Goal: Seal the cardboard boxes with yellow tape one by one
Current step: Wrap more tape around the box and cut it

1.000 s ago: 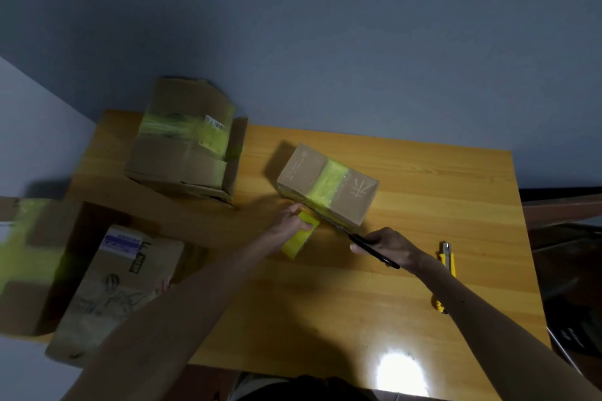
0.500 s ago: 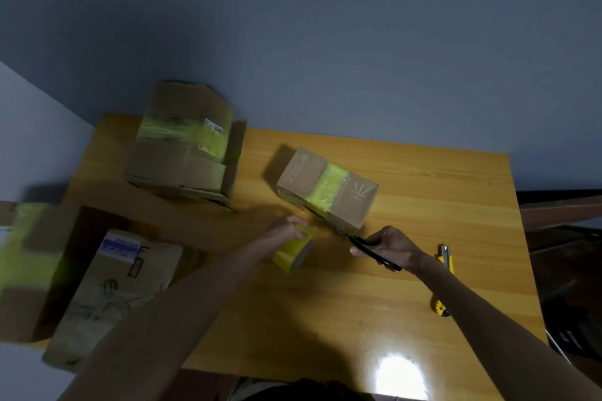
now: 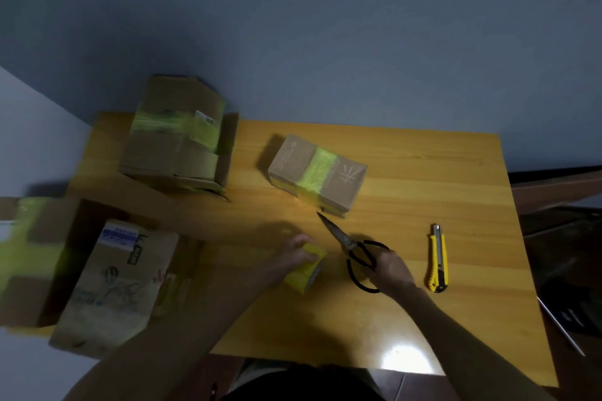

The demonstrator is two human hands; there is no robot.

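left hand grips tape roll | right hand holds scissors | taped box just beyond both hands | tip: park scissors, press strip ends flat

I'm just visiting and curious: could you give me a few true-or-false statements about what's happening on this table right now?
1. The left hand holds the yellow tape roll. True.
2. The right hand grips the utility knife. False: it grips the scissors; the utility knife lies on the table beside it.
3. The small box has a yellow tape band across it. True.
4. The yellow tape roll rests on top of the small box. False: it is in the left hand, nearer the person.
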